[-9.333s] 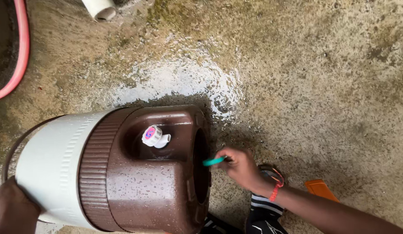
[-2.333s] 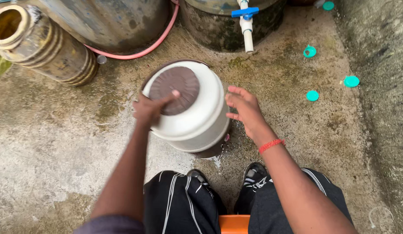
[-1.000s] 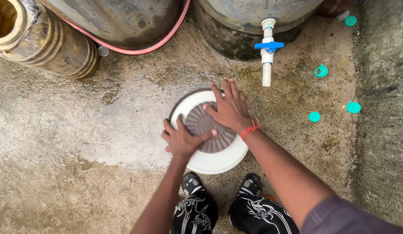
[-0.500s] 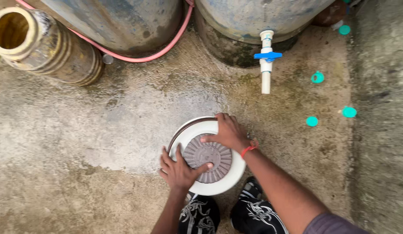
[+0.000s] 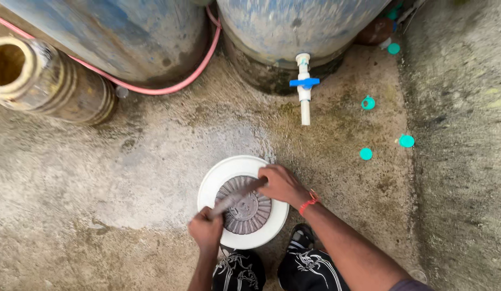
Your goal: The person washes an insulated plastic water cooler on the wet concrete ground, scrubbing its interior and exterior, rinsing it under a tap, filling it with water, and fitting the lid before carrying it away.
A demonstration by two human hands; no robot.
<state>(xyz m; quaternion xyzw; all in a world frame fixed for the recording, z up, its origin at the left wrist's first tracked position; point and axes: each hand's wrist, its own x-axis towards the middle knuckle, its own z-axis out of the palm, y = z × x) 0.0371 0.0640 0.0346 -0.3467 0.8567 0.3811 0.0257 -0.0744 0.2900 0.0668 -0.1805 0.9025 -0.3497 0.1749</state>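
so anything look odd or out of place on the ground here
Yes: small teal caps lie scattered loose on the concrete floor right of the white cooler both hands grip. The floor is blotchy with green staining under the tap.

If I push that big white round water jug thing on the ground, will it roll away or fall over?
Probably not. The white jug stands upright on its flat end on the concrete floor, so it likely won't roll. It looks wide and squat, so tipping seems unlikely. The left hand and right hand grip its handle. The floor looks damp, so it might slide a little.
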